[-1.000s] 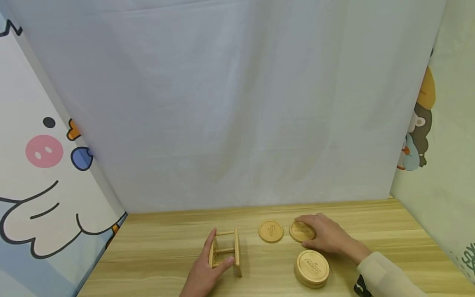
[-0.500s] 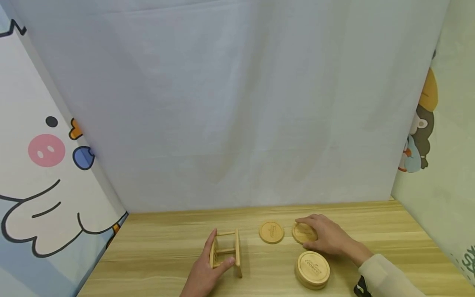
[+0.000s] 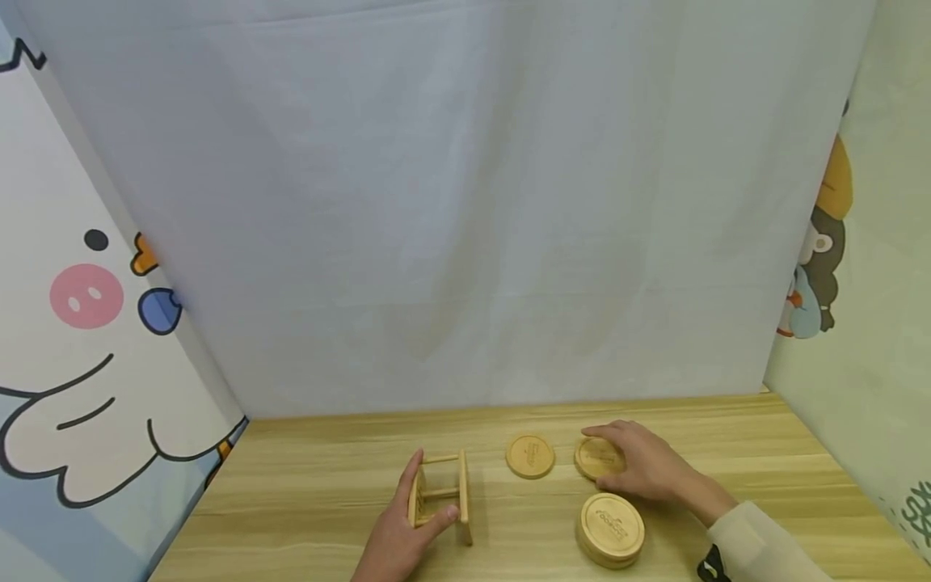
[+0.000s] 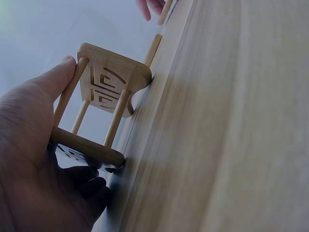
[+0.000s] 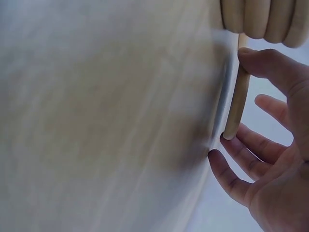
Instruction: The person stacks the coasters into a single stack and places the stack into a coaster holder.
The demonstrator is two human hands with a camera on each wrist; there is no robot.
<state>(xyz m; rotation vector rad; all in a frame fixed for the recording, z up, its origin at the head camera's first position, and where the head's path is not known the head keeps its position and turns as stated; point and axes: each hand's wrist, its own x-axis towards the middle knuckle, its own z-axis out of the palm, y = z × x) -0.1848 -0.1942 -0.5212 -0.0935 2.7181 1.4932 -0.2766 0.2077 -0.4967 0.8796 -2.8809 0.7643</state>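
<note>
Your wooden coaster (image 3: 602, 461) lies just beyond the coaster stack (image 3: 612, 529), on the side away from you. Your right hand (image 3: 643, 469) pinches it edge to edge, thumb on the side nearest the stack and fingertips on the opposite rim; the right wrist view shows the lower fingers spread. You cannot tell from these views whether it sits fully flat or is slightly raised.

Mind the stack itself: it stands close to your thumb, and the right wrist view shows four rounded edges piled together. Its top face bears an engraving too small to read.

To the left of the stack and farther from you, a loose coaster (image 3: 530, 457) lies flat, well apart from the stack. It sits between the one you pinch and the wooden rack (image 3: 463, 489), so it is the nearest obstacle on that side.

The rack stands well to the left of the stack, two upright panels joined by rods. Your left hand (image 3: 398, 529) grips it, the thumb reaching across towards its right panel.

Right of the stack are your pale sleeve (image 3: 764, 541) and a dark object (image 3: 713, 563), partly hidden. Far behind the stack, a plain cloth (image 3: 364, 202) hangs at the table's (image 3: 313, 485) back edge.
</note>
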